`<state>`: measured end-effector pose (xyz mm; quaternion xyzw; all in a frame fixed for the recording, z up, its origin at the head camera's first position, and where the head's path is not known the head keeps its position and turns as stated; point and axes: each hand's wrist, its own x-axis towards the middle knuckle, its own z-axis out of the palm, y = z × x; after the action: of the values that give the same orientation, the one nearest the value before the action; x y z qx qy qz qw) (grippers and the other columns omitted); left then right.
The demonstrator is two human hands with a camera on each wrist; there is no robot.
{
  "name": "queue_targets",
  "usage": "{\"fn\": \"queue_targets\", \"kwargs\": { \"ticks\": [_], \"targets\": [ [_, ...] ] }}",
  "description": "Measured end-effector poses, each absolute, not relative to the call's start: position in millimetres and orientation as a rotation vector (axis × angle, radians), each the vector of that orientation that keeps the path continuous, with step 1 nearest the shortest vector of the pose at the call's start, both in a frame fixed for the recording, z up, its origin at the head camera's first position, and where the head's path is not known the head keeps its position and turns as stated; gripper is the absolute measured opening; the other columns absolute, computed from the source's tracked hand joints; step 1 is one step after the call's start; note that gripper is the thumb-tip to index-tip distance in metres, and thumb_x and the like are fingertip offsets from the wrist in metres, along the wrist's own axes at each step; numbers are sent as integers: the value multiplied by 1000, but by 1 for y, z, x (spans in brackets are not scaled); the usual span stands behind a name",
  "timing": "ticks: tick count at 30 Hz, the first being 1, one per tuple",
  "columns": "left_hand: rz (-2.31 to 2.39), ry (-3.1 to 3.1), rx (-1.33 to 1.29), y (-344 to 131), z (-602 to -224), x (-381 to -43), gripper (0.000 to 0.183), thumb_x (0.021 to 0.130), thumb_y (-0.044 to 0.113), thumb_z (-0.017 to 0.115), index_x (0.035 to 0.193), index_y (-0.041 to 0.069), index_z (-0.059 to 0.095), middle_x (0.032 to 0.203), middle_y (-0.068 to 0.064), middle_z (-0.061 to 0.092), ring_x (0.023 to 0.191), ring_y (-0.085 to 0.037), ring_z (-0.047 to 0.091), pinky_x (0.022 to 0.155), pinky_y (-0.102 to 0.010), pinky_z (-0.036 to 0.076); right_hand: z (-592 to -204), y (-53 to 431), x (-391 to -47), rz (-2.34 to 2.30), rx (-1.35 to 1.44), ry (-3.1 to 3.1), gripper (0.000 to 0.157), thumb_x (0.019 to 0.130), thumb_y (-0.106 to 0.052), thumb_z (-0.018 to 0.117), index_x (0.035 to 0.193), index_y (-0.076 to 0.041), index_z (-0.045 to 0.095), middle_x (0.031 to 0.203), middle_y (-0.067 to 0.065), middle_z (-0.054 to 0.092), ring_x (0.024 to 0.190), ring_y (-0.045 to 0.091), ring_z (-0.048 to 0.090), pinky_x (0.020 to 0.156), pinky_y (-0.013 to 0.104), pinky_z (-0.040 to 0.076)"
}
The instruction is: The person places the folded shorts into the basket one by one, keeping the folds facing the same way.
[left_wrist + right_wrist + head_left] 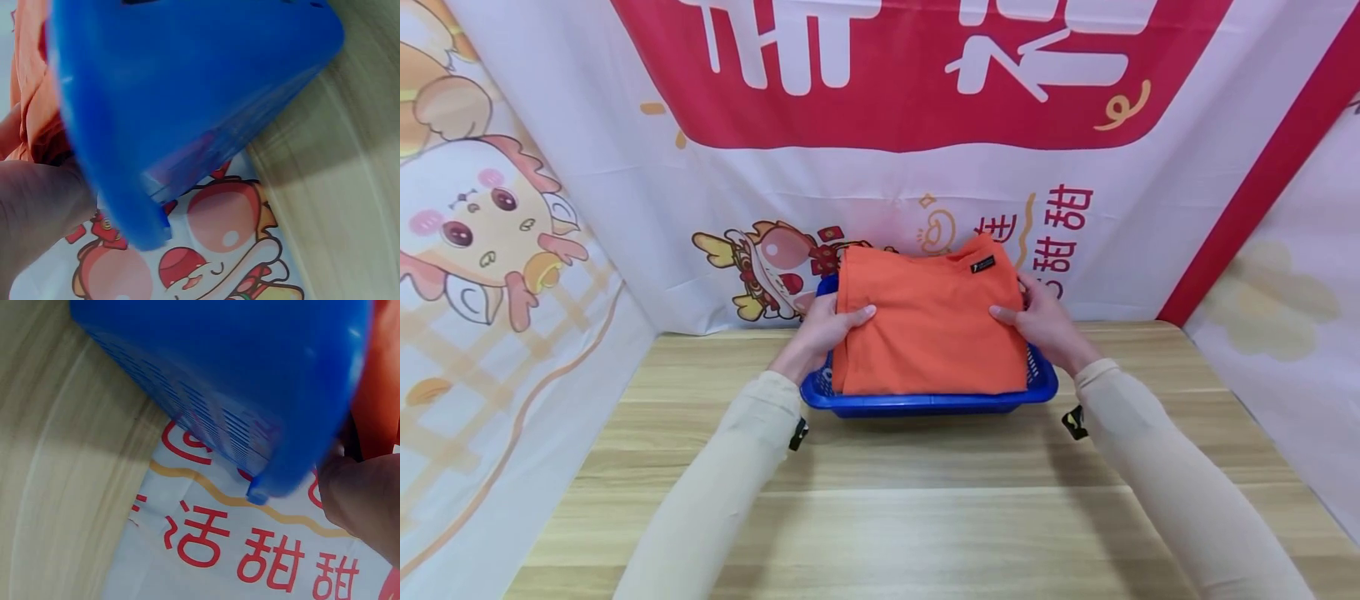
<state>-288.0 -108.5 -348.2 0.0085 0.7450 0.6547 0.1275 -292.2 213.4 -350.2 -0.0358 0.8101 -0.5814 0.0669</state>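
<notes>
A folded orange shirt (932, 333) with a small black label near its upper right corner lies in a blue plastic basket (925, 403), covering most of the inside. My left hand (823, 327) grips the shirt's left side, thumb on top and fingers hidden by the cloth and basket rim. On the opposite side my right hand (1043, 321) holds the shirt the same way. Each wrist view shows the basket's outer wall close up, blue on the left (181, 81) and slotted on the right (206, 394), with the hand reaching in over the rim.
The basket is at the back of a light wooden table (917, 508), against a printed white and red cloth backdrop (895, 183). More printed cloth (512, 358) hangs along the left side and the right side (1285, 333).
</notes>
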Motion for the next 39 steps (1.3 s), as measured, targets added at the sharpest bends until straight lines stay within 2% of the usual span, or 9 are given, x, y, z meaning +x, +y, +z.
{"fn": "queue_targets", "kwargs": {
  "ticks": [11,17,20,23,26,29,33,36,39],
  "targets": [
    [1839,2182,-51,-107,-366,-291,29,92,18,60,119,9,57,109,-9,64,94,-20,63,80,-34,53,-368,210,-295,-1531,-40,2581,73,91,-12,61,150,-14,18,144,17,35,123,32,41,103,50,33],
    [1689,2434,-20,-103,-371,-290,29,92,15,60,119,5,56,109,-11,63,93,-21,61,84,-35,50,-374,206,-293,-1308,-50,2768,72,90,-11,62,148,-5,18,137,23,40,121,35,44,101,51,36],
    [1432,2670,-39,-99,-371,-287,41,92,20,60,126,1,47,116,-14,58,100,-24,56,90,-38,47,-376,203,-294,-1178,-101,2855,72,89,-11,61,146,0,18,137,26,40,122,37,43,101,51,35],
    [1193,2820,-92,-95,-370,-284,65,92,26,59,141,-1,27,131,-20,47,114,-29,49,99,-43,40,-378,201,-293,-1057,-146,2902,74,89,-11,61,146,2,16,141,27,35,126,38,39,103,52,33],
    [1077,2898,-104,-92,-371,-282,81,92,28,59,147,0,6,142,-25,33,125,-34,39,105,-47,32,-380,199,-292,-962,-190,2932,78,89,-11,61,147,3,11,144,28,31,129,39,35,104,52,30],
    [988,3020,-40,-91,-371,-280,85,90,25,62,148,3,5,140,-27,28,123,-37,38,104,-48,32,-380,196,-289,-895,-223,2972,81,88,-14,61,148,2,9,144,27,30,129,39,35,104,53,30],
    [694,3262,233,-89,-369,-278,79,87,30,65,147,4,20,137,-25,28,121,-38,36,101,-49,35,-377,190,-283,-781,-328,3075,82,88,-24,64,150,-7,13,144,24,27,129,39,31,103,57,29],
    [358,3325,489,-87,-367,-278,76,89,46,57,146,7,26,146,-22,23,132,-39,24,107,-51,25,-374,182,-280,-633,-511,3133,80,87,-40,64,149,-14,21,148,20,24,134,39,22,104,59,25],
    [92,3226,643,-85,-368,-278,85,87,68,40,150,13,19,154,-15,11,141,-36,4,112,-52,8,-375,174,-278,-459,-671,3092,82,84,-61,55,149,-24,23,153,16,15,139,39,7,106,62,14]
  ]
}}
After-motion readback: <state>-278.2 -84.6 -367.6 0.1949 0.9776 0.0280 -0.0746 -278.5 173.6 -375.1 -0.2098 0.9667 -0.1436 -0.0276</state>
